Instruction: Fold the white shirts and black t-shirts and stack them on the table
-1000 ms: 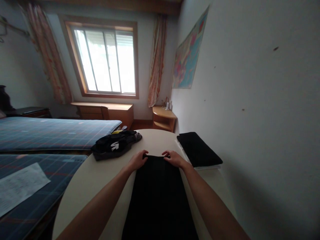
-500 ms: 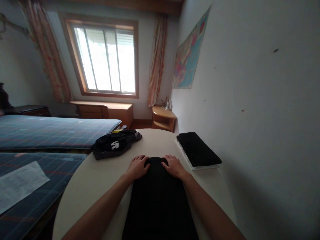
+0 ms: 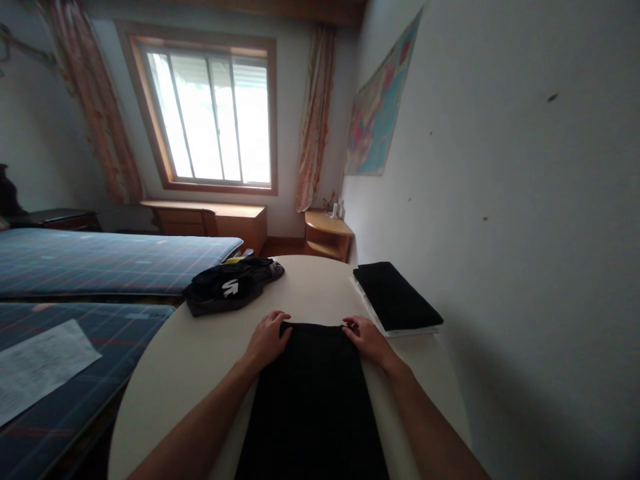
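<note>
A long piece of black cloth [image 3: 315, 400], perhaps a folded garment, lies lengthwise on the round pale table [image 3: 160, 393] and runs out of the bottom of the view. Its far edge is nearly straight. My left hand [image 3: 267, 340] has its bent fingers and thumb closed at the far left corner. At the far right corner, my right hand [image 3: 367, 340] pinches the edge in the same way. The fingertips are partly hidden against the dark cloth.
Near the wall lies a folded black cloth stack [image 3: 397, 297] with a white layer beneath. A crumpled black garment [image 3: 233, 287] with a white logo rests at the table's left rim. Beds with plaid mattresses [image 3: 110, 263] stand to the left, one bearing a paper sheet [image 3: 45, 367].
My hands have moved apart and slightly nearer to me. The cloth's far edge has gone from rounded to wider and straighter.
</note>
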{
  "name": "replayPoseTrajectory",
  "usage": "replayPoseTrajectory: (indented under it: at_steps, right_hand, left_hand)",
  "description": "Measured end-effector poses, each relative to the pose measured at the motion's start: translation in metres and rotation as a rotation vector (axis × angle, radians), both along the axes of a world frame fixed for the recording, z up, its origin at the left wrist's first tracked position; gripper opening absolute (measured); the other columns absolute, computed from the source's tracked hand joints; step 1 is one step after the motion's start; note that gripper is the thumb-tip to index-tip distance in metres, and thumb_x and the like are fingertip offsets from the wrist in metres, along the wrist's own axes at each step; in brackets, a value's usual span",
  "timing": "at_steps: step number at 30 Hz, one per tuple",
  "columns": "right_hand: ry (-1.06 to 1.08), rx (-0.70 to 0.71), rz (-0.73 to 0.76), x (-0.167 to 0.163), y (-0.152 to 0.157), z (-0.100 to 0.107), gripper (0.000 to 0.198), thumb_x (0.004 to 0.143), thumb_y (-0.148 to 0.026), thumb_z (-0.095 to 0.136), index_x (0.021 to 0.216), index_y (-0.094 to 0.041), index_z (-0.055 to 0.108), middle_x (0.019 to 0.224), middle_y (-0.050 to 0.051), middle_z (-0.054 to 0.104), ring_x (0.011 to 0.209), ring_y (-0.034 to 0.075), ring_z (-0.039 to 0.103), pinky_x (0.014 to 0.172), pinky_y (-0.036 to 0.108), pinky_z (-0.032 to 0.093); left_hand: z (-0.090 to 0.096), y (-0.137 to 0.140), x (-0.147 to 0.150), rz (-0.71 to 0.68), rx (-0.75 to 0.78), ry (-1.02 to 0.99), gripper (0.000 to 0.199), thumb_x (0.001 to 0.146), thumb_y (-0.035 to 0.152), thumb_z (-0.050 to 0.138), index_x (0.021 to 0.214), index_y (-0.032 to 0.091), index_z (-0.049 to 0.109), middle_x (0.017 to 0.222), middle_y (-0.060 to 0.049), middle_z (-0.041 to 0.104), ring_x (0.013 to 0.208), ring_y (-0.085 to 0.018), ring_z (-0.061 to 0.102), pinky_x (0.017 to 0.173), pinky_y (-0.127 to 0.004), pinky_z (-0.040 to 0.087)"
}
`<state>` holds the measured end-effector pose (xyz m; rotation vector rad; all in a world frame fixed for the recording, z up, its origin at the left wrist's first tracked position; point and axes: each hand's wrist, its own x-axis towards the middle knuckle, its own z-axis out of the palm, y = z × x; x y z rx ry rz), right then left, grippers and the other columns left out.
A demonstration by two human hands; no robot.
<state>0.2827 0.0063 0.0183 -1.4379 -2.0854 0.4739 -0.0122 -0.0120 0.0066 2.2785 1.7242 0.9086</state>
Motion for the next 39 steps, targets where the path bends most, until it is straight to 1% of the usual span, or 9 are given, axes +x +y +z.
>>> replayPoseTrajectory:
  at_steps: [5, 10, 14, 18, 24, 28, 31, 34, 39]
  right_hand:
    - [0.021, -0.006, -0.025, -0.001, 0.003, -0.001, 0.024, 0.088, -0.031, 0.053, 0.101, -0.019, 0.070, 0.101, 0.007, 0.069, 0.084, 0.020, 0.064, 0.085, 0.032, 0.050]
    - [-0.087, 0.183, -0.023, -0.025, -0.018, 0.020, 0.026, 0.092, -0.033, 0.052, 0.106, -0.021, 0.070, 0.110, 0.009, 0.066, 0.106, 0.023, 0.059, 0.098, 0.035, 0.043]
    - [-0.171, 0.097, 0.209, -0.048, -0.046, 0.029, 0.033, 0.089, -0.048, 0.058, 0.112, -0.027, 0.069, 0.115, 0.006, 0.066, 0.107, 0.024, 0.058, 0.097, 0.035, 0.044]
    - [-0.257, 0.047, 0.215, -0.054, -0.042, 0.019, 0.039, 0.090, -0.046, 0.057, 0.122, -0.025, 0.066, 0.128, 0.008, 0.061, 0.118, 0.025, 0.054, 0.103, 0.036, 0.040]
    - [-0.268, -0.042, 0.129, -0.034, -0.013, 0.015, 0.054, 0.096, -0.048, 0.043, 0.145, -0.024, 0.045, 0.156, 0.006, 0.035, 0.145, 0.027, 0.024, 0.118, 0.051, 0.017]
    - [-0.181, 0.054, 0.177, -0.030, -0.033, 0.037, 0.046, 0.089, -0.050, 0.056, 0.127, -0.025, 0.063, 0.141, 0.009, 0.053, 0.133, 0.028, 0.043, 0.114, 0.045, 0.029]
    - [-0.127, 0.006, 0.341, -0.040, -0.056, 0.047, 0.042, 0.085, -0.054, 0.061, 0.119, -0.029, 0.068, 0.130, 0.007, 0.062, 0.124, 0.026, 0.052, 0.108, 0.040, 0.038]
    - [-0.171, -0.052, 0.422, -0.051, -0.064, 0.041, 0.049, 0.080, -0.059, 0.065, 0.123, -0.033, 0.066, 0.136, 0.005, 0.058, 0.129, 0.027, 0.049, 0.114, 0.045, 0.030]
    - [-0.309, 0.027, 0.275, -0.053, -0.044, 0.019, 0.048, 0.089, -0.049, 0.059, 0.135, -0.038, 0.054, 0.153, 0.002, 0.040, 0.145, 0.030, 0.026, 0.117, 0.059, 0.009]
  left_hand:
    - [-0.001, 0.002, -0.006, -0.035, -0.031, 0.004, 0.026, 0.088, 0.021, 0.056, 0.114, 0.021, 0.063, 0.113, -0.007, 0.067, 0.110, -0.024, 0.058, 0.100, -0.038, 0.043]
    - [0.012, 0.002, 0.001, 0.076, 0.069, 0.029, 0.023, 0.087, 0.019, 0.056, 0.109, 0.023, 0.063, 0.118, -0.006, 0.064, 0.112, -0.025, 0.056, 0.100, -0.038, 0.042]
    - [0.025, -0.012, 0.011, 0.087, 0.063, 0.027, 0.017, 0.088, 0.016, 0.048, 0.097, 0.024, 0.060, 0.103, -0.004, 0.066, 0.097, -0.022, 0.062, 0.089, -0.034, 0.045]
    - [0.031, -0.028, 0.014, -0.031, 0.006, 0.032, 0.021, 0.083, 0.013, 0.047, 0.097, 0.025, 0.056, 0.094, -0.001, 0.067, 0.084, -0.020, 0.064, 0.082, -0.032, 0.046]
    - [0.023, -0.030, 0.004, -0.271, -0.066, 0.068, 0.035, 0.080, 0.020, 0.056, 0.115, 0.027, 0.056, 0.121, -0.002, 0.066, 0.115, -0.021, 0.060, 0.114, -0.042, 0.028]
    - [0.008, -0.018, -0.001, -0.298, -0.077, 0.125, 0.037, 0.084, 0.028, 0.059, 0.122, 0.030, 0.058, 0.142, -0.002, 0.054, 0.136, -0.024, 0.042, 0.119, -0.048, 0.017]
    - [0.002, -0.005, 0.001, -0.177, -0.040, 0.111, 0.032, 0.088, 0.029, 0.058, 0.120, 0.028, 0.061, 0.142, -0.003, 0.053, 0.135, -0.024, 0.043, 0.117, -0.048, 0.022]
    - [0.005, 0.003, 0.001, -0.040, 0.035, 0.064, 0.025, 0.089, 0.028, 0.059, 0.113, 0.025, 0.063, 0.134, -0.005, 0.058, 0.124, -0.024, 0.053, 0.111, -0.043, 0.034]
    - [0.025, -0.012, -0.003, -0.078, 0.082, -0.054, 0.023, 0.094, 0.031, 0.051, 0.112, 0.025, 0.063, 0.116, -0.006, 0.067, 0.111, -0.022, 0.060, 0.102, -0.037, 0.044]
